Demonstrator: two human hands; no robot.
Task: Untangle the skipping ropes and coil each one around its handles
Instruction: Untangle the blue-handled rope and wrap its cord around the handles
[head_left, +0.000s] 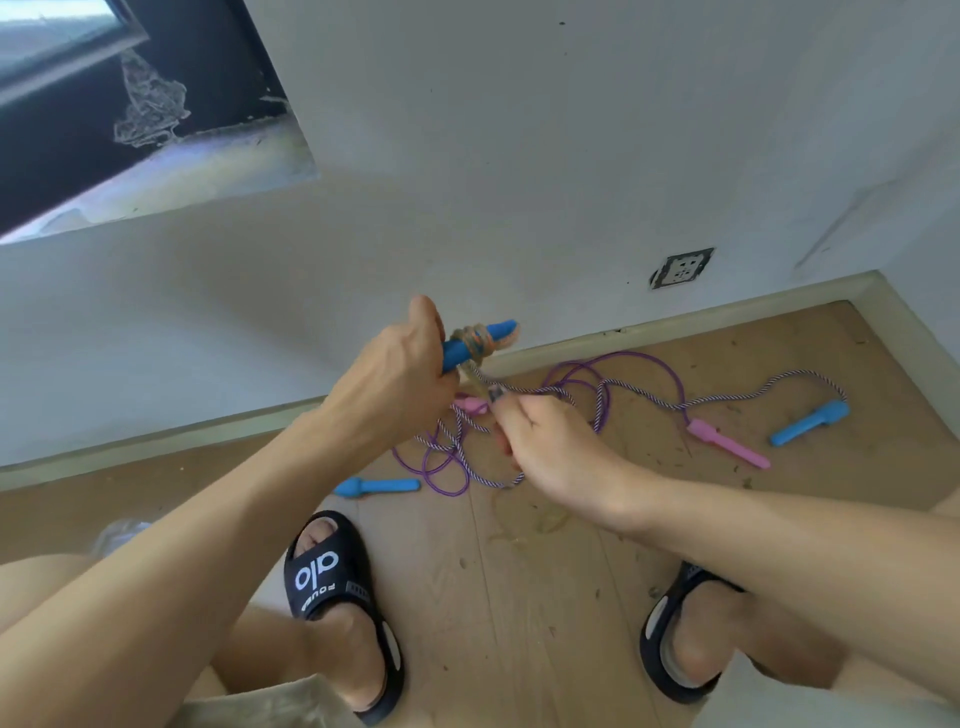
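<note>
Two grips: left hand (400, 358) wrapped round blue handles (475, 343) bearing a few turns of tan rope (475, 340); right hand (550, 447) just below, pinching the rope's free run. Slack there risks turns slipping off. Purple ropes (623, 374) tangled on floor (545, 597) beyond, liable to snag. No containers visible.

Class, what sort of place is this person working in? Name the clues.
Probably a bare indoor room, perhaps a home: a wooden plank floor, a white plastered wall with a skirting board, and a wall socket.
</note>
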